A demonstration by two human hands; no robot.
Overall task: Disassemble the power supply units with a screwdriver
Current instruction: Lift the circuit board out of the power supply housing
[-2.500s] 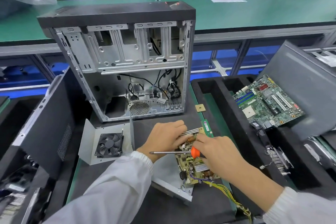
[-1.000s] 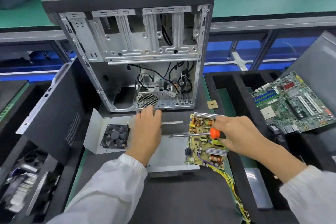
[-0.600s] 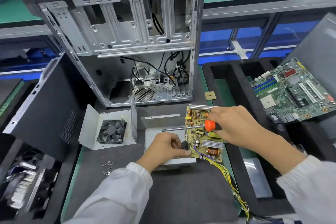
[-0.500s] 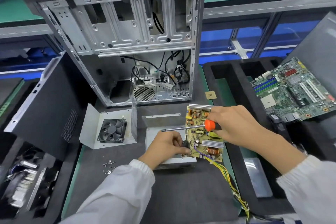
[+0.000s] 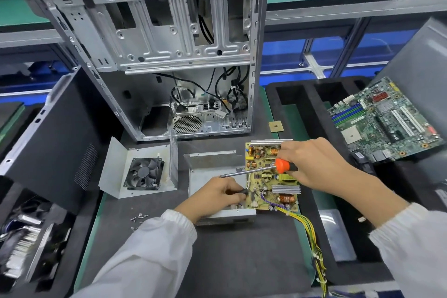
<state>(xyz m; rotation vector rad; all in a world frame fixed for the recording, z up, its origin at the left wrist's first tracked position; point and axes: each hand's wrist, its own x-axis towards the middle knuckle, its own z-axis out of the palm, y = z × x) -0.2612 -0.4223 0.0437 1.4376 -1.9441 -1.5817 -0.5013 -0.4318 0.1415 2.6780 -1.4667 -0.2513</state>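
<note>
The circuit board (image 5: 271,176) lies directly under the right hand (image 5: 314,164), which grips the screwdriver (image 5: 256,169) — shaft pointing left. The left hand (image 5: 215,197) pinches a dark part at the board's left edge, over the metal tray (image 5: 208,172) — the nearer hand.

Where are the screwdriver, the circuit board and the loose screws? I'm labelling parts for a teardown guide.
screwdriver (image 5: 281,165): head view, on its orange handle.
circuit board (image 5: 262,182): head view, on the yellow board's bare middle.
loose screws (image 5: 138,219): head view, on the small pile beside the left sleeve.
</note>
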